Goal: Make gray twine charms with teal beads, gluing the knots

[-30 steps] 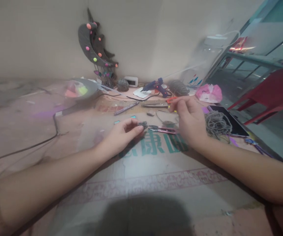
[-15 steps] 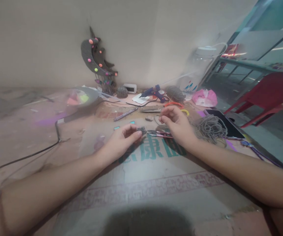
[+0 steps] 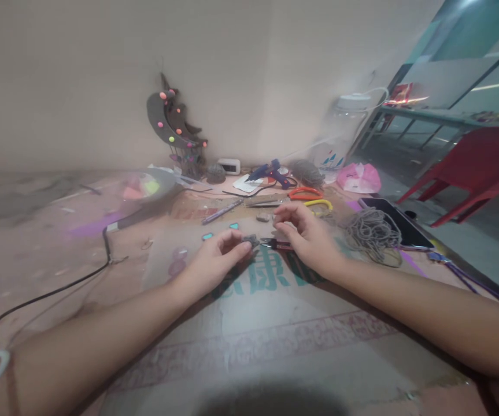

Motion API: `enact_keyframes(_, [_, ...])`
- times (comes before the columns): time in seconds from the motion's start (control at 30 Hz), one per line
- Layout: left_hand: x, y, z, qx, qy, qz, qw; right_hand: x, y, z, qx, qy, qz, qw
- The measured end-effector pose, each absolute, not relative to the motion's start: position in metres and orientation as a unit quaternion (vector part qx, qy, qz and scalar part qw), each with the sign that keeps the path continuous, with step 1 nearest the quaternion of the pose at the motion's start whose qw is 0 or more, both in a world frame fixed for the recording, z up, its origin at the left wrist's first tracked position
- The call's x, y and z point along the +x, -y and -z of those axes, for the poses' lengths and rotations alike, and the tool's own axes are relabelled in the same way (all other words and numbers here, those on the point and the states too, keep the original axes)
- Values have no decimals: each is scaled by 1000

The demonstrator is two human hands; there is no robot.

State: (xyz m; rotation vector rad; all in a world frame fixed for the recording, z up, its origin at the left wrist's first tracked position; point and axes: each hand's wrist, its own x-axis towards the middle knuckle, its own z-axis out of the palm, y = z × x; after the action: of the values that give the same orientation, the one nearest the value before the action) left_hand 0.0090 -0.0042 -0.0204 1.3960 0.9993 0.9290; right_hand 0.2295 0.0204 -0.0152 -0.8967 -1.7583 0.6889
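My left hand (image 3: 221, 254) rests low over the table, thumb and fingers pinched on a small piece of grey yarn (image 3: 251, 240). Just right of it my right hand (image 3: 307, 240) is curled, its thumb and fingertips drawn close together; anything between them is too small to make out. A pair of thread snips (image 3: 275, 244) points toward the yarn piece, its handle end hidden by my right hand. Whether that hand touches the snips I cannot tell. Beyond the fingers lie orange-handled scissors (image 3: 305, 193) and yellow-handled scissors (image 3: 321, 204).
Loose grey yarn (image 3: 374, 231) lies beside a dark tablet (image 3: 399, 222) on the right. Behind are a glue gun (image 3: 270, 172), a pen (image 3: 222, 212), a yarn ball (image 3: 215, 173), a pink bag (image 3: 359, 177) and a bottle (image 3: 340, 136). A moon-shaped ornament (image 3: 162, 115) hangs on the wall.
The view has tilted slightly, so the scene sits lower. My right hand has come a little down and left, nearer the yarn piece; my left hand keeps its pinch.
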Motion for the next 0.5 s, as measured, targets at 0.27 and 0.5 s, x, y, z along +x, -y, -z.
enact_keyframes(0.27, [11, 5, 17, 593, -428, -392, 558, 228, -21, 17, -385, 761, -221, 472])
enact_keyframes(0.5, [9, 4, 19, 600, -432, -387, 551, 231, -21, 17, -367, 783, -170, 472])
